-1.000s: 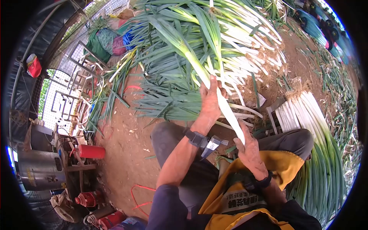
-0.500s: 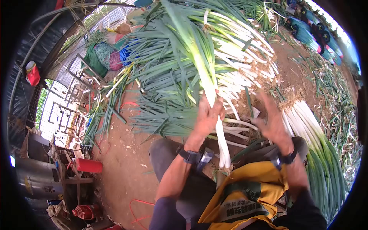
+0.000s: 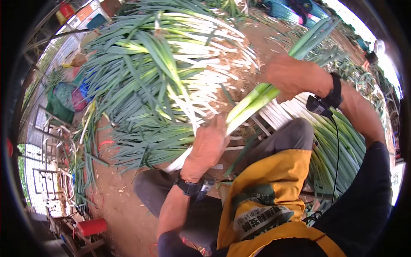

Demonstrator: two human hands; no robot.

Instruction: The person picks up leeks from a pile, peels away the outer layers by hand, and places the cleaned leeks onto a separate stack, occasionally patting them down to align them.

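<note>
A thick leek [image 3: 246,110] slants across the front of my body, its white end low at the left and its green leaves up at the right. My left hand [image 3: 209,143] is closed around the white lower part. Higher up, my right hand [image 3: 293,77] wraps around the green part; some of its fingers are hidden behind the wrist and stalk. Just beyond my left hand lies a big heap of leeks [image 3: 141,81], roots toward the right. Under my right forearm rests a neater pile of leeks [image 3: 329,150], white ends toward the heap.
Brown dirt floor [image 3: 117,201] shows at the left, with a red cylinder [image 3: 92,227] beside a metal frame. Loose leaf scraps cover the ground at the right. Blue-wrapped bundles [image 3: 282,10] lie at the far edge. A yellow apron [image 3: 267,188] covers my lap.
The leek has tilted from near upright to slanting right. My right hand, open and apart before, has closed on its green part. The view has turned to the right.
</note>
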